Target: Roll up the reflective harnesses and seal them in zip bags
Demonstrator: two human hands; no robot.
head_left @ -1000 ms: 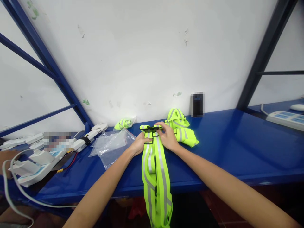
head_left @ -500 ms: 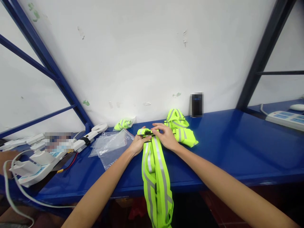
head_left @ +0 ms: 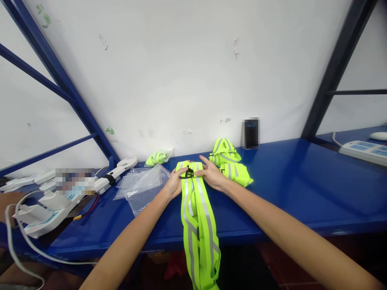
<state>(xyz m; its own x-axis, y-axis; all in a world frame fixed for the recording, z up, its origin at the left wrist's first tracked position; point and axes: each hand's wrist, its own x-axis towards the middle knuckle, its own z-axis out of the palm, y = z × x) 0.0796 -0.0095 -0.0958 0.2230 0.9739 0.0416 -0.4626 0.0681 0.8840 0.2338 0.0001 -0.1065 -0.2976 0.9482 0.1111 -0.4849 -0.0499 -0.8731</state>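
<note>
Head view: I have the reflective strap harness (head_left: 207,217) at centre, its folded top held over the blue table (head_left: 296,181), its long tails hanging past the front edge. Left hand (head_left: 173,184) grasps the fold's left side, thumb on top; right hand (head_left: 214,176) pinches the right side, index finger stretched free. My reading: the two-sided pinch keeps the layers flat and aligned about the black buckle (head_left: 188,173) — the tails' own weight probably draws them straight.

Appearance: limp flat webbing, neon yellow with silver-grey stripes; strands lie side by side, looped and slightly twisted lower down.

Outward: two yellow bundles (head_left: 235,172) sit just beyond the right hand, clear plastic bags (head_left: 144,189) near the left — both within easy reach, I judge. A bagged yellow bundle (head_left: 157,158) lies by the wall, a white fan (head_left: 127,162) farther left.
</note>
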